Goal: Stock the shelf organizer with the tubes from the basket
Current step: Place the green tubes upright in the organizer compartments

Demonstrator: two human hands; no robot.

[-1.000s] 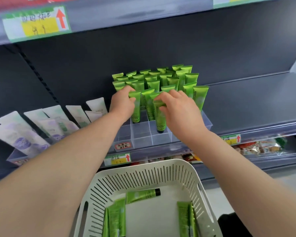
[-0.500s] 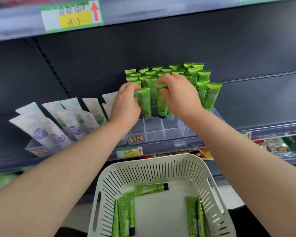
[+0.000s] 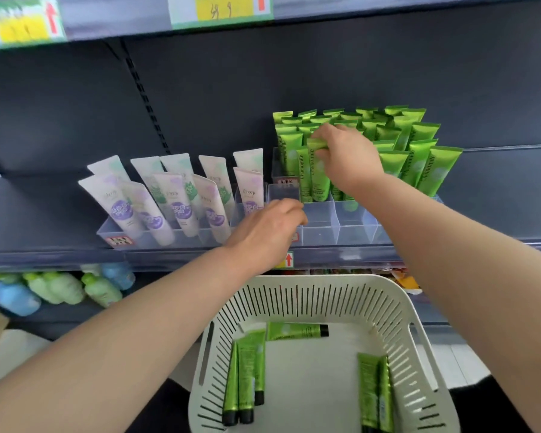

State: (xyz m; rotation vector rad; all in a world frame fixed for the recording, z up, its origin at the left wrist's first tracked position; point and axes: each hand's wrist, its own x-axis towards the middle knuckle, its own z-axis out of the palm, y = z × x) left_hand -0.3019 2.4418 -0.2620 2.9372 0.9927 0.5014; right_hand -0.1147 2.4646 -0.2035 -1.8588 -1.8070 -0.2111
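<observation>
Green tubes [image 3: 414, 142] stand upright in the rear rows of the clear shelf organizer [image 3: 352, 228], right of centre on the dark shelf [image 3: 506, 189]. The right hand [image 3: 349, 160] pinches the crimped top of one upright tube [image 3: 318, 179] between thumb and fingertips. The tube's lower end sits behind a compartment wall near the organizer's left side.

The left hand [image 3: 266, 232] hangs lower and further left, in front of the organizer's front left corner. Its back faces the camera, its fingers are loosely curled, and nothing shows in its grasp.

At bottom centre sits the white slotted basket [image 3: 294, 280], with loose tubes [image 3: 245, 379] lying flat inside: three at the left, one across the back, more at the right. Pale purple-printed tubes [image 3: 169, 201] lean in a tray at centre left.
</observation>
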